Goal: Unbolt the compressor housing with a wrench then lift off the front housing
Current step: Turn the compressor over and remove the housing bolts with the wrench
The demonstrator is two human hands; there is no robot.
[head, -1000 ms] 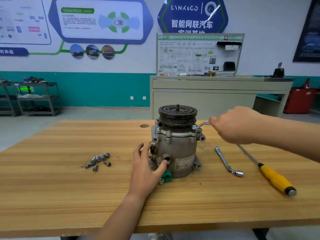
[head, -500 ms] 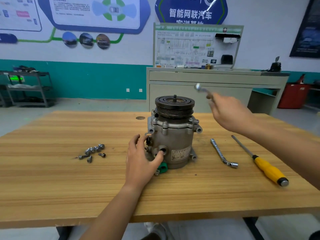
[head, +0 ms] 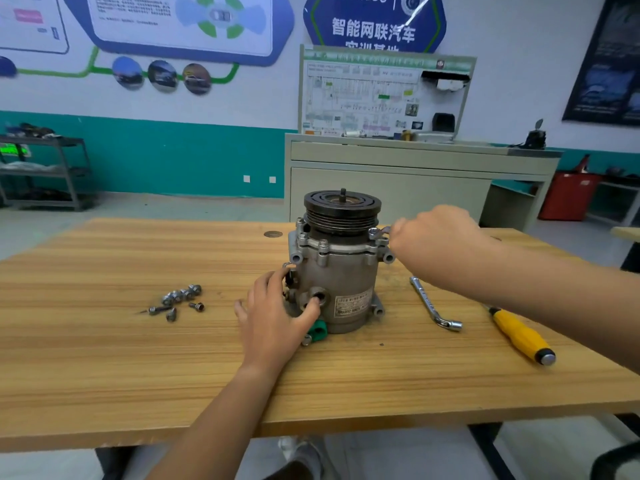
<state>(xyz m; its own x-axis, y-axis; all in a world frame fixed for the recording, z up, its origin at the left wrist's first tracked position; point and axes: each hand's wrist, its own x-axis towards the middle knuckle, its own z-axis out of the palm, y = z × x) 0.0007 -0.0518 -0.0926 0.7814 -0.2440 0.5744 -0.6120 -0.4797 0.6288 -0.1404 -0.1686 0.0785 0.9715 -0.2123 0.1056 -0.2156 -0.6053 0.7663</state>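
Observation:
A grey compressor stands upright on the wooden table, its dark grooved pulley on top. Bolts ring the flange of the front housing just under the pulley. My left hand holds the lower left side of the body, thumb by a round port. My right hand grips a bent wrench, whose ring end sits on a bolt at the flange's right side. Most of the wrench is hidden in my fist.
Several loose bolts lie left of the compressor. A second bent socket wrench and a yellow-handled screwdriver lie to its right. A grey cabinet stands behind the table, a metal shelf rack at far left.
My right hand lifted the wrench up off the flange, then brought it back down onto a bolt on the right side. My left hand stayed on the body.

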